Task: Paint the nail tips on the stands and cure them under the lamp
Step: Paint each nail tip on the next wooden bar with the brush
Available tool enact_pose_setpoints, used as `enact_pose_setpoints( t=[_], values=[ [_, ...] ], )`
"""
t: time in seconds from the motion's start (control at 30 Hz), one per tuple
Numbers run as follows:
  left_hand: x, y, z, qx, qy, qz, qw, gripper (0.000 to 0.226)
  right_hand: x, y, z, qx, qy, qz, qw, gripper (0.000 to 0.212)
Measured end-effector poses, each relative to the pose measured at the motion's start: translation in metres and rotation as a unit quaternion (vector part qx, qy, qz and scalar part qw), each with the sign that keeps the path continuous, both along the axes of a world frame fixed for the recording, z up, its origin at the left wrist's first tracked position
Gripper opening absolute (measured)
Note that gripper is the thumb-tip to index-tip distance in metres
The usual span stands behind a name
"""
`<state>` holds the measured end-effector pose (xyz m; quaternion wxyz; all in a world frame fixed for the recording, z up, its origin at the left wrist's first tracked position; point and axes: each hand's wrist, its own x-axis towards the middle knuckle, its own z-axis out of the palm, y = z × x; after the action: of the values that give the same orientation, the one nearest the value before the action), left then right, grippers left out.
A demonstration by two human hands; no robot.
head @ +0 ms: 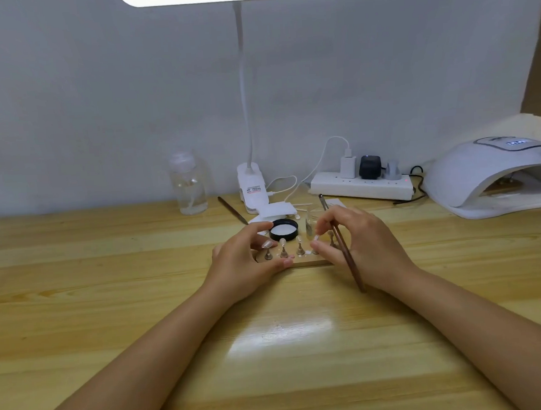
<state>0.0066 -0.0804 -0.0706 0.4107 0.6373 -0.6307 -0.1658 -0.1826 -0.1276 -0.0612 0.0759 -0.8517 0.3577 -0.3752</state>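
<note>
Looking down through the head camera, I see both hands over a small wooden board (311,262) near the middle of the desk (273,348). Row of little stands (299,250) upright on the board, each with a pale nail tip (282,241) on top.

Left hand (244,264): thumb lies along the board's near edge, fingers curl over the left stands. Whether they touch one I cannot tell; nothing clearly held.

Right hand (361,246): grip closed round a brown brush (342,244), handle slanting from behind the fingers down toward the wrist. Its fingertips sit at the stands on the right of the row.

Just behind the board: black lid (283,229) with white inside, small glass dish (314,214). Second brush (232,210) lies on the desk further back.

Curing lamp (491,176), white dome, far right on the desk, well apart from the board; something inside, too small to tell. Back edge: clear bottle (191,184), clip base of a white desk light (252,187), power strip (360,187) with plugs.
</note>
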Motion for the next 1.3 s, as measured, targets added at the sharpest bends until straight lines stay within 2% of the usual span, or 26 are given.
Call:
enact_pose_setpoints(
  t=[0.2, 0.3, 0.43, 0.53, 0.67, 0.87, 0.93, 1.0, 1.07, 1.1, 1.2, 1.3],
  values=[
    [-0.001, 0.001, 0.001, 0.001, -0.011, 0.002, 1.000, 0.060, 0.002, 0.000, -0.002, -0.033, -0.006, 0.009, 0.999, 0.019],
    [-0.002, 0.003, 0.001, -0.010, -0.022, 0.006, 1.000, 0.059, 0.002, 0.002, -0.003, -0.084, 0.000, 0.021, 0.996, 0.020],
    [-0.005, 0.005, 0.000, -0.090, -0.097, -0.006, 0.991, 0.055, 0.005, 0.005, 0.000, -0.097, -0.066, 0.031, 0.993, 0.018],
    [-0.007, 0.008, 0.002, -0.180, -0.120, -0.045, 0.975, 0.040, 0.010, 0.010, 0.001, -0.114, -0.101, 0.057, 0.987, 0.019],
    [-0.010, 0.011, 0.004, -0.229, -0.118, -0.069, 0.964, 0.019, 0.016, 0.013, -0.002, -0.130, -0.107, 0.103, 0.980, 0.017],
    [-0.007, 0.010, 0.006, -0.238, -0.077, -0.063, 0.966, 0.010, 0.019, 0.014, 0.002, -0.122, -0.118, 0.100, 0.980, 0.027],
    [-0.007, 0.010, 0.006, -0.246, -0.054, -0.053, 0.966, 0.010, 0.016, 0.015, 0.011, -0.090, -0.148, 0.106, 0.979, 0.027],
    [-0.008, 0.011, 0.005, -0.248, -0.034, -0.049, 0.967, 0.014, 0.011, 0.013, 0.023, 0.001, -0.198, 0.109, 0.974, 0.035],
    [-0.008, 0.011, 0.005, -0.248, -0.027, -0.048, 0.967, 0.018, 0.005, 0.002, 0.032, 0.068, -0.235, 0.063, 0.967, 0.041],
    [-0.008, 0.011, 0.006, -0.248, -0.024, -0.046, 0.967, 0.020, 0.001, -0.005, 0.035, 0.090, -0.246, 0.036, 0.964, 0.037],
    [-0.007, 0.012, 0.007, -0.244, -0.007, -0.032, 0.969, 0.022, -0.006, -0.025, 0.046, 0.125, -0.248, -0.018, 0.961, 0.025],
    [-0.006, 0.011, 0.006, -0.246, -0.009, -0.030, 0.969, 0.016, -0.006, -0.037, 0.055, 0.122, -0.213, -0.046, 0.968, 0.024]
  ],
)
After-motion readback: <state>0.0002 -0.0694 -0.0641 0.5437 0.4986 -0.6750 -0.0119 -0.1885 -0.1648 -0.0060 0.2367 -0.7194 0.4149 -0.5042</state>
